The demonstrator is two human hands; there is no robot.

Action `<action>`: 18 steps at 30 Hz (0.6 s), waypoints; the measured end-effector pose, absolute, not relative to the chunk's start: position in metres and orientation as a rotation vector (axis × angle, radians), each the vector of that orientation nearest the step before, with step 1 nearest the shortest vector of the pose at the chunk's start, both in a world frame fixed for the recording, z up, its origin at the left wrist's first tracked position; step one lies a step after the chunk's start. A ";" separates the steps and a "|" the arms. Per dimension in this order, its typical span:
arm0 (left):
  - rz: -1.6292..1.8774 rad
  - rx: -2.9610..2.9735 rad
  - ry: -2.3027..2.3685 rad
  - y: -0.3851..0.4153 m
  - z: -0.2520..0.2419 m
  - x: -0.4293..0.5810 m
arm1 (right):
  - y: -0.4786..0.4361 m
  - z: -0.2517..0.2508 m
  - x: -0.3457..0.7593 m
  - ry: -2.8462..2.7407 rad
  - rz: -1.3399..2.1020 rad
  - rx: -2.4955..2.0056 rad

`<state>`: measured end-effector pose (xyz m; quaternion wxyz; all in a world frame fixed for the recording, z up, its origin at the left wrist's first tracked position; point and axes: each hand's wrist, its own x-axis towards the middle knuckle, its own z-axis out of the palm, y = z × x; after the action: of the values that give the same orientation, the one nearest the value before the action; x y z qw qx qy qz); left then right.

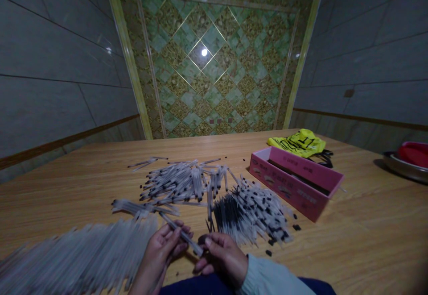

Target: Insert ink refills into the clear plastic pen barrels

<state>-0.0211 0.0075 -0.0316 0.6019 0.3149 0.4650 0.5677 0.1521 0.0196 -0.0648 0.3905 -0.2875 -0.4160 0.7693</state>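
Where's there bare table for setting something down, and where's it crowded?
Bare table lies right of the pink box, toward the silvery dish, and at far left, between the clear tubes and the left wall. Crowded: ahead of left hand and right hand, with the pen pile and the dark-tipped heap.

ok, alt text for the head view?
The left hand holds a slim translucent pen above a wooden table, the right hand beside its near end. Around them lie piles of pens, translucent tubes and what look like dark-tipped refills; farther off, an open pink box and a yellow bag.
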 end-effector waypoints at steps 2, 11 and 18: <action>1.326 0.695 1.080 0.009 -0.034 -0.023 | 0.020 -0.060 0.152 -0.989 1.962 -0.686; 1.328 0.678 1.059 0.009 -0.038 -0.024 | 0.021 -0.048 0.160 -0.874 1.842 -0.791; 1.331 0.645 1.088 0.008 -0.033 -0.022 | 0.027 -0.056 0.164 -0.744 1.674 -0.880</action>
<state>-0.0221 0.0084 -0.0329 0.6074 0.2790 0.4706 0.5759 0.1637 0.0267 -0.0564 0.5266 -0.3682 -0.3111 0.7003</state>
